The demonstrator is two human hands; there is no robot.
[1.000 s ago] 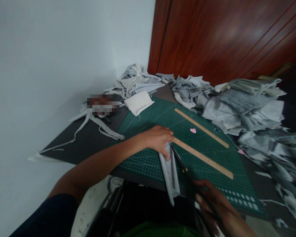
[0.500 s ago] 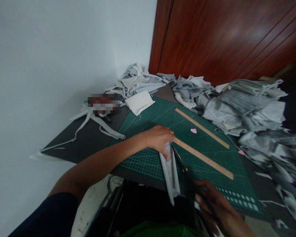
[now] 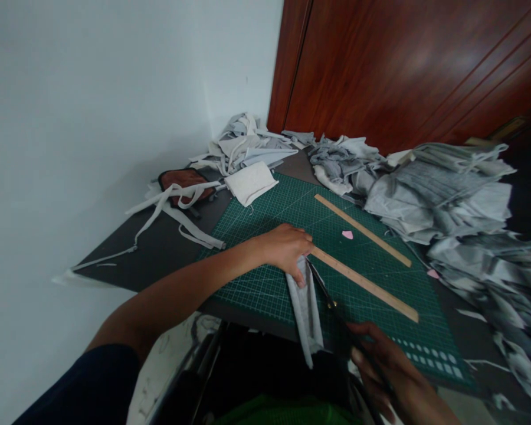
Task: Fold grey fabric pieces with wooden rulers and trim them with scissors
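Observation:
My left hand [image 3: 289, 251] is closed on a narrow piece of grey fabric [image 3: 307, 313], pressing its upper end onto the green cutting mat [image 3: 256, 283]. The fabric's lower end hangs over the table's near edge. In my right hand [image 3: 380, 366] are black-handled scissors [image 3: 336, 313], fingers wrapped around the handles. The blades point up and left, lying along the fabric's right edge close to my left thumb. A wooden ruler [image 3: 367, 283] lies on the mat, its far end beside my left fingers.
A second wooden ruler [image 3: 363, 230] and a pink chalk piece [image 3: 347, 235] lie on the mat. Grey fabric heaps [image 3: 442, 189] line the back and right. At left, fabric strips [image 3: 159, 203] lie over a reddish-brown item [image 3: 183, 179]. A folded cream cloth [image 3: 252, 183] rests at the mat's corner.

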